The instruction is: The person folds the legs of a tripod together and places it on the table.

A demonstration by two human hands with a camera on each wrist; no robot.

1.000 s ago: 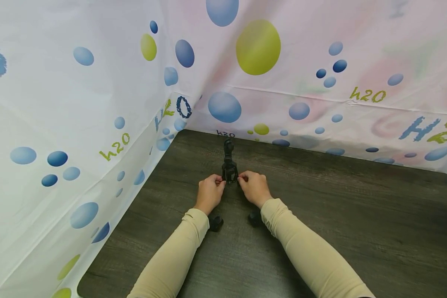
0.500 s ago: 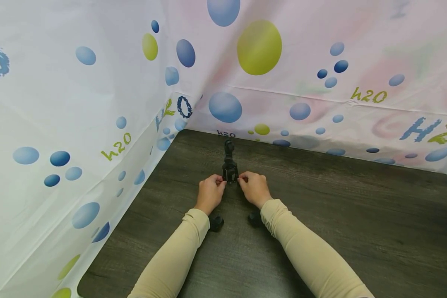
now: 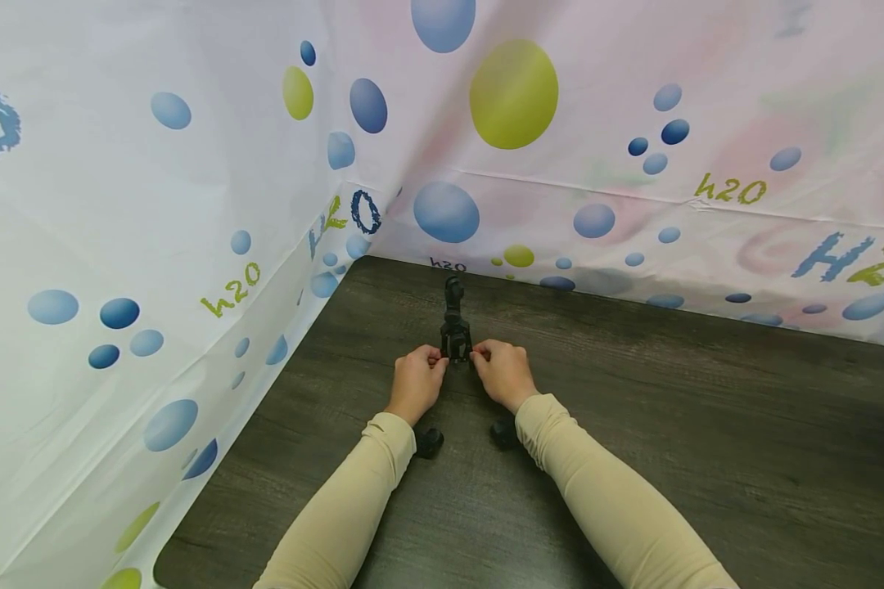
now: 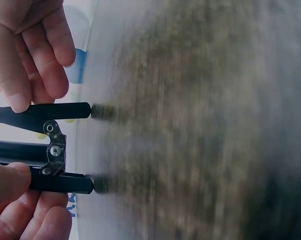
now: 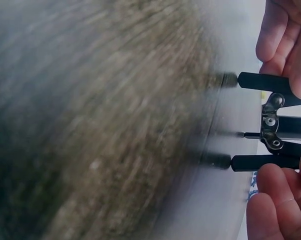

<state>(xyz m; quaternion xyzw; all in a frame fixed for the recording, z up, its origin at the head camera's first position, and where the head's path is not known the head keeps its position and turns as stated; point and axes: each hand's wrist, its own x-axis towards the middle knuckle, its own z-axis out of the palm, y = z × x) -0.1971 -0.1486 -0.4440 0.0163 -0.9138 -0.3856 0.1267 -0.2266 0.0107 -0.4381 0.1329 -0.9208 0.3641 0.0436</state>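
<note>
1. Locate the small black tripod (image 3: 456, 334) with folding legs: it stands upright at the centre of the head view, on the dark wood-grain bench (image 3: 670, 425).
2. Left hand (image 3: 416, 380), centre-left of the frame: thumb and fingers pinch the tripod's left leg.
3. Right hand (image 3: 506, 372), centre-right of the frame: thumb and fingers pinch the right leg.
4. A metallic hinge bracket (image 5: 270, 122) joins the legs, at the right edge of the right wrist view.
5. A white printed sheet (image 3: 604, 139) with blue and green dots fills the upper frame.
</note>
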